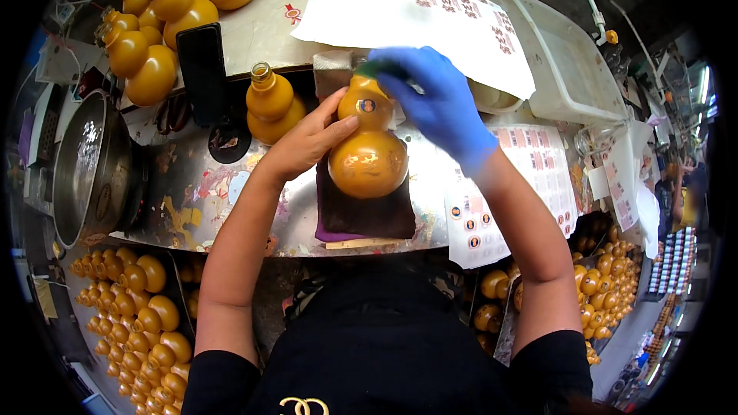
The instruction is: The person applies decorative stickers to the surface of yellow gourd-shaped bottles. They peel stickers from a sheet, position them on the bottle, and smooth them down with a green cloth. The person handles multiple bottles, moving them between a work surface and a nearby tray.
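A yellow-brown gourd-shaped bottle (369, 169) lies in front of me over a dark folded cloth (365, 219), its neck pointing away. A small round dark decal (368, 105) sits on its upper bulb. My bare left hand (314, 138) grips the bottle around its waist, with the thumb on top. My right hand (434, 96), in a blue glove, is closed and smeared by motion at the neck end. A dark green pad-like piece (372, 69) shows at its fingers, against the bottle's top. The glove hides part of the neck.
Another gourd bottle (270, 104) stands to the left, near a propped black phone (201, 73) and a metal bowl (81, 169). Printed sticker sheets (415, 15) lie at the back and right, beside a translucent bin (573, 69). Many gourd bottles (146, 315) fill the lower left.
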Demonstrator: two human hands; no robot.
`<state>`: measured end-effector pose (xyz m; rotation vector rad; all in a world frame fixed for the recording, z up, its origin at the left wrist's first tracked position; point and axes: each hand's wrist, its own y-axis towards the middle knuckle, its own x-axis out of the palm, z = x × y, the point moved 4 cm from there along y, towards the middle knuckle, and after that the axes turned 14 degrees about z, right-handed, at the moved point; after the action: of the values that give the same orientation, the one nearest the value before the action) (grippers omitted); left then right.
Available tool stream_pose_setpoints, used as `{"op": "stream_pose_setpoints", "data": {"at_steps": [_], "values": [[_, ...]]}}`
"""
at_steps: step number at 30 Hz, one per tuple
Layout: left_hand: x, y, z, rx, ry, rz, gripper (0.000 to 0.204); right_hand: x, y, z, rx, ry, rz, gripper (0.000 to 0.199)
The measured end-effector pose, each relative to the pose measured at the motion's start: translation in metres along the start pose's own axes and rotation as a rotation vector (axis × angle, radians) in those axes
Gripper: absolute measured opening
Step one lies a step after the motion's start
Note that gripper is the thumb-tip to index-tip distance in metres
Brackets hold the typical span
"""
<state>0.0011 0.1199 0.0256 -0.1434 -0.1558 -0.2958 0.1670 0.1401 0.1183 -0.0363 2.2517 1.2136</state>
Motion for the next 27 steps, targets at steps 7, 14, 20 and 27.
{"op": "stream_pose_setpoints", "data": {"at_steps": [7,14,20,27], "values": [[-0.003,0.004,-0.005,-0.163,-0.367,0.028,0.054,-0.005,-0.038,-0.018,-0.262,-0.105,-0.102,0.024],[0.012,0.018,-0.005,-0.14,-0.084,0.255,0.044,-0.006,-0.041,-0.019,-0.236,-0.05,-0.222,0.028],[0.011,0.016,-0.004,-0.075,-0.169,0.276,0.042,-0.01,-0.05,0.009,0.657,0.474,0.017,0.023],[0.019,0.012,0.0,-0.208,-0.354,0.266,0.042,0.008,-0.021,0.041,0.643,0.172,-0.131,0.034]]}}
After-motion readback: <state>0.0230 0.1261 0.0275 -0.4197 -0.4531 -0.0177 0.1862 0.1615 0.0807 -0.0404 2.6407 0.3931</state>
